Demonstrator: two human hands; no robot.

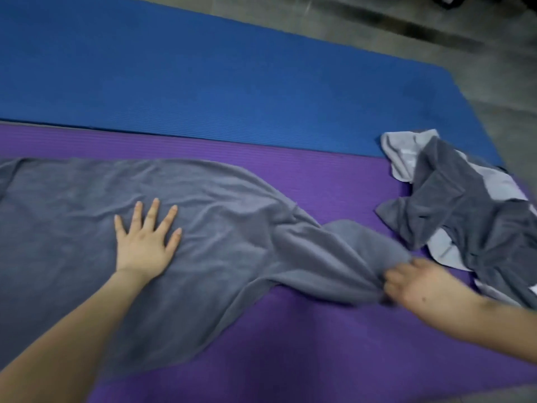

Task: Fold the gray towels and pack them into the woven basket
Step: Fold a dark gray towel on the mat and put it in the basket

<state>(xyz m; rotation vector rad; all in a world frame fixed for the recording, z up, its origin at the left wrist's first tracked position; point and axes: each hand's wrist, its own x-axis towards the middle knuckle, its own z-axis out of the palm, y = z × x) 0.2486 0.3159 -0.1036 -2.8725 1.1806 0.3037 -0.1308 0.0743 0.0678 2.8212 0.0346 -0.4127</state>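
Heap [465, 210] beside spread towel [218, 228] on mat [319, 181]

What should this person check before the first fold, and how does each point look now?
1. Towel flat: not ok, right end bunched.
2. Left hand pins towel: ok, palm flat on it.
3. Right hand grips the bunched end: ok, though blurred.
4. Pile of other towels clear: ok, purple mat shows between.
5. Basket within reach: cannot tell, not in view.

Purple mat [319, 181], blue mat [203, 82], concrete floor [479, 53]
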